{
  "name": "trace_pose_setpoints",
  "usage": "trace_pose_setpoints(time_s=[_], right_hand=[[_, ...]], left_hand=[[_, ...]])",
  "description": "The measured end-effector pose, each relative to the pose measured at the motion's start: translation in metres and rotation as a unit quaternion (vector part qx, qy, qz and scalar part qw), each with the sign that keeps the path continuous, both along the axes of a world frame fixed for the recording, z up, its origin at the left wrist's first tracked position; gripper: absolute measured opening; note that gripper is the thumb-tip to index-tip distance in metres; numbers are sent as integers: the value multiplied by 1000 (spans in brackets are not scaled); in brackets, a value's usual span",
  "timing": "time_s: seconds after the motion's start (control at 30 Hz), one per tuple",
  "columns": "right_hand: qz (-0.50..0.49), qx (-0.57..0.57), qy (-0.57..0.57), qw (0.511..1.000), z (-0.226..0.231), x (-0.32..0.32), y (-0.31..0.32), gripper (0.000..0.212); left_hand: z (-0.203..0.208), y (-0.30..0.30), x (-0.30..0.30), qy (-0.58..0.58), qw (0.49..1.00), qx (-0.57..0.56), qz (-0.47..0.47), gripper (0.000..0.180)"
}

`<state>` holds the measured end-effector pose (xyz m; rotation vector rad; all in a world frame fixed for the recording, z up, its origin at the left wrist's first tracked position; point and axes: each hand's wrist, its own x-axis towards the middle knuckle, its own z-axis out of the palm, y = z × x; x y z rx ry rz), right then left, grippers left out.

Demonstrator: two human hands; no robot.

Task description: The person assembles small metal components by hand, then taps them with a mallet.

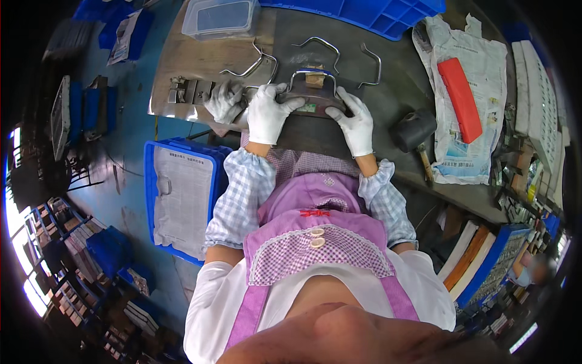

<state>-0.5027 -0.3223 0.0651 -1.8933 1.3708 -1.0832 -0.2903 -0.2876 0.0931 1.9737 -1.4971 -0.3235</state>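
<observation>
Blue floor [130, 182] fills the left of the frame beside a metal-topped bench [388, 100]. At its upper centre, one curved dark block [312, 104] carries one chrome bent handle [292, 80]. Two gloved hands grasp the block's ends, thumbs on its near side: the left hand [267, 115] and the right hand [353, 121]; how firmly each grip presses cannot be told. Two more chrome handles [371, 64] lie separately beyond, while bent bars [242, 71] at upper left overlap too much to count. One greyish glove [224, 102] sits left of the left hand; whether it is empty is unclear. One black-headed mallet [415, 130] and one red case [461, 100], on newspaper [464, 164], occupy the upper right. One blue crate [364, 12] and one clear box [219, 18] are cut off by the top edge.
</observation>
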Motion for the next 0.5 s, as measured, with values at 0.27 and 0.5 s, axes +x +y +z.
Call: trace_pose_setpoints(time_s=[0.27, 0.5], right_hand=[[7, 104, -58, 993, 0, -2, -5, 56], [41, -179, 290, 939, 19, -6, 20, 44]], left_hand=[[6, -15, 7, 55, 998, 28, 8, 62], [-5, 23, 6, 19, 996, -83, -27, 69]])
